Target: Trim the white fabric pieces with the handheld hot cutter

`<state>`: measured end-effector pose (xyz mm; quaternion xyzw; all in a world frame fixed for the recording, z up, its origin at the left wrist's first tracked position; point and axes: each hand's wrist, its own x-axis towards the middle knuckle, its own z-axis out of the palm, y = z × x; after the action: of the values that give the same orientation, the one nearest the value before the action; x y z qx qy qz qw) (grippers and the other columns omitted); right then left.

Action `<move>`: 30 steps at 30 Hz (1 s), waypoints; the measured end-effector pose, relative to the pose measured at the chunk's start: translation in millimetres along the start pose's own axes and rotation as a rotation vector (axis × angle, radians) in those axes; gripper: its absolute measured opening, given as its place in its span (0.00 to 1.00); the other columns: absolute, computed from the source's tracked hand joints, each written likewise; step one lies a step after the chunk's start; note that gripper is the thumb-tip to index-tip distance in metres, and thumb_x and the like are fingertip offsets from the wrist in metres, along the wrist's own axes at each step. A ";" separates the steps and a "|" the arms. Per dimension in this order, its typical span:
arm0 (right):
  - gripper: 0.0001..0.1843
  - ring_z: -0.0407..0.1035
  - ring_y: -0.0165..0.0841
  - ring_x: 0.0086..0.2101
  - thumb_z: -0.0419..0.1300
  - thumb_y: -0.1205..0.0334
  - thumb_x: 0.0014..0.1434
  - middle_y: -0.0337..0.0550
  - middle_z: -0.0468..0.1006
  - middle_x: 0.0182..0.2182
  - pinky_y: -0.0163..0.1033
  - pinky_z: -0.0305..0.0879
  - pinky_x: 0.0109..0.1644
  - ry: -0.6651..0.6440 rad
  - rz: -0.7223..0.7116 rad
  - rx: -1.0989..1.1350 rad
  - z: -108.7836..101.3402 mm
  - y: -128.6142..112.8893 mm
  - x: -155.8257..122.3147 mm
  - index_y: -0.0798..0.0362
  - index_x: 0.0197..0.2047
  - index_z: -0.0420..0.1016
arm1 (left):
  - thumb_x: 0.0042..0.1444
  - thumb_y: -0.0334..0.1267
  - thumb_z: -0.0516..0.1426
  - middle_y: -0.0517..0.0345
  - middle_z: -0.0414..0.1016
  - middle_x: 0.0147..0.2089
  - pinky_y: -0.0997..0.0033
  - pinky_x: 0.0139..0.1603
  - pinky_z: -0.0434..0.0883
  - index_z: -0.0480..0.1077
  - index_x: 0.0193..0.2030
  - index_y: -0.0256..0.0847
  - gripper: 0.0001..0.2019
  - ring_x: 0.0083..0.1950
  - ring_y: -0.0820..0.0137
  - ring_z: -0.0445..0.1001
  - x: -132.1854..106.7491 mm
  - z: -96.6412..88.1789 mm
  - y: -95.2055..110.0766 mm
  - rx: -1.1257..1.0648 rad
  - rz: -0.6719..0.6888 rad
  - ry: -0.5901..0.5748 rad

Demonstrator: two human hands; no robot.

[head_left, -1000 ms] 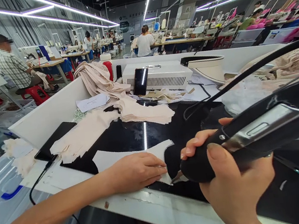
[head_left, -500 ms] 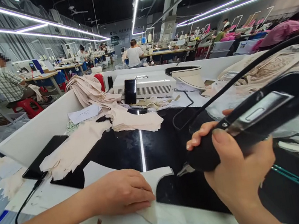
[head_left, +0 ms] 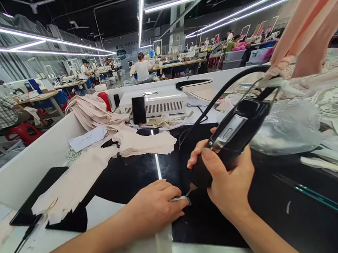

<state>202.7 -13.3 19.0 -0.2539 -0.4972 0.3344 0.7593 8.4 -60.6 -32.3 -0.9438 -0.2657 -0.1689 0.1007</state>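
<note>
Black and silver, the tool [head_left: 242, 125] was held in the right hand [head_left: 229, 177], whose fingers were wrapped around its thick body. Its long axis sloped down from the upper right toward the left, so that its metal tip [head_left: 191, 189] pointed at the left hand [head_left: 152, 209] and was just beside the fingertips there; whether they touched, I could not tell. The left fingers were narrow, closed on a thin end of the pale piece [head_left: 101, 209], which lay under this hand on the dark top of the counter [head_left: 198, 221]. It looked flat, plain and whitish: one part with a curved edge showed beyond the wrist, and a narrow strip, a little blurred, reached toward the near edge. If it was cloth or paper, I could not say. Beige cloth [head_left: 146, 143] lay in a stack farther back, and green tweezers [head_left: 331, 205] rested well to the right.
</note>
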 end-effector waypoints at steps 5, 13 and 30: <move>0.29 0.78 0.31 0.24 0.87 0.39 0.62 0.31 0.86 0.33 0.37 0.81 0.28 0.003 0.006 -0.024 -1.7 1.2 -1.9 0.43 0.48 0.78 | 0.85 0.39 0.67 0.49 0.84 0.52 0.61 0.62 0.85 0.84 0.66 0.38 0.11 0.54 0.60 0.85 -4.8 0.7 2.2 -0.021 -0.067 -0.021; 0.29 0.79 0.30 0.24 0.88 0.37 0.62 0.31 0.87 0.32 0.36 0.82 0.28 -0.019 -0.026 -0.024 -1.4 -0.6 -0.1 0.44 0.47 0.79 | 0.85 0.38 0.67 0.49 0.85 0.55 0.62 0.61 0.85 0.85 0.65 0.37 0.10 0.52 0.62 0.84 -9.2 -2.1 5.3 -0.026 -0.112 -0.014; 0.28 0.77 0.31 0.24 0.87 0.37 0.63 0.30 0.85 0.32 0.38 0.80 0.29 -0.025 -0.029 -0.023 0.1 -1.4 0.3 0.43 0.46 0.78 | 0.86 0.37 0.65 0.49 0.85 0.53 0.64 0.64 0.85 0.86 0.64 0.36 0.10 0.54 0.62 0.85 -7.7 0.6 6.3 -0.035 -0.096 0.033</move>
<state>203.0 -14.0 20.2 -0.2511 -0.5141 0.3208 0.7548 5.7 -69.3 -36.3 -0.9287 -0.3058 -0.1936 0.0805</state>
